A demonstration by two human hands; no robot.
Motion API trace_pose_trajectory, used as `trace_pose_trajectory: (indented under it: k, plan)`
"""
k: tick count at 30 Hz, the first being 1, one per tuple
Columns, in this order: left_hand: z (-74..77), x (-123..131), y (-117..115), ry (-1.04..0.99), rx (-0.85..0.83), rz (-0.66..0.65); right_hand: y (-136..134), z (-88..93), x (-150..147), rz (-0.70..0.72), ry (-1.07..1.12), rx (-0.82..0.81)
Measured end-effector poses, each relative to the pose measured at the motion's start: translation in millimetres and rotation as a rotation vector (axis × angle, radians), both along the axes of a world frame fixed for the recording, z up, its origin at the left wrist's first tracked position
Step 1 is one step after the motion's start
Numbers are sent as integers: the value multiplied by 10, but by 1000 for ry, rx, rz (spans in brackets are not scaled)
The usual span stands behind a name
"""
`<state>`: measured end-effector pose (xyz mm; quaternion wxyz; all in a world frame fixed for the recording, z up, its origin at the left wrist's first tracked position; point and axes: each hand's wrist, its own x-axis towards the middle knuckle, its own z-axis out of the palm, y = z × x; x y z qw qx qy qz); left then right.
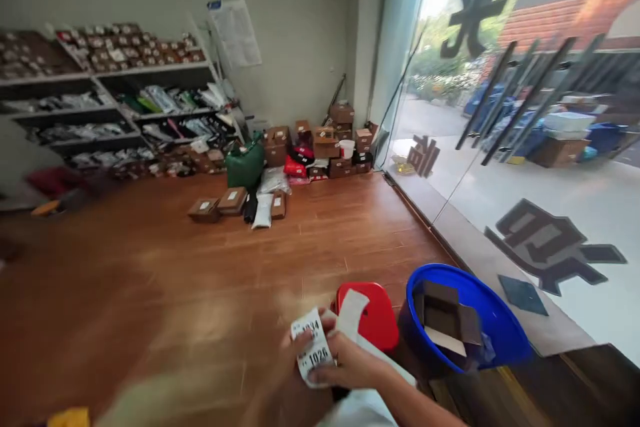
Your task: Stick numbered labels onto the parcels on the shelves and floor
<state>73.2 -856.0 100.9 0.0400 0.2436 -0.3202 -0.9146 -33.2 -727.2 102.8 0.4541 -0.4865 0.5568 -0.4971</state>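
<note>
Low in the head view, a strip of white printed labels [316, 359] shows the numbers 1034 and 1026. My left hand [287, 357], partly blurred, closes on the strip from its left side. From the right, my right hand [347, 359] pinches the same strip, its thumb across the lower label. A blank white paper tail [352, 312] curls up behind my right hand. Just beyond the hands is a red stool [377, 320]. White material lies under my right forearm, but its kind is unclear.
To the right stands a blue tub [500, 330] with an open cardboard box [443, 310] inside. Glass doors [450, 167] line the right side. Parcel shelves [115, 107] stand at the back left. Boxes [233, 201] and a green sack [245, 163] sit on the wooden floor [200, 280].
</note>
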Motion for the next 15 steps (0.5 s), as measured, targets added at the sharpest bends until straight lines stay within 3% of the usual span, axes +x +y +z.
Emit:
trace_pose_trajectory:
  k: [4,10,15]
  plan:
    - [173,-23,-913,-46,-47,382,-828,-290,-249,117,-21,159]
    - [201,-77,-2783,90,-176,783,-2237,-767,-878,272,105,445]
    - [329,-276,-4471,116,-362,918,-3705,-1058,-1546,297,281,508]
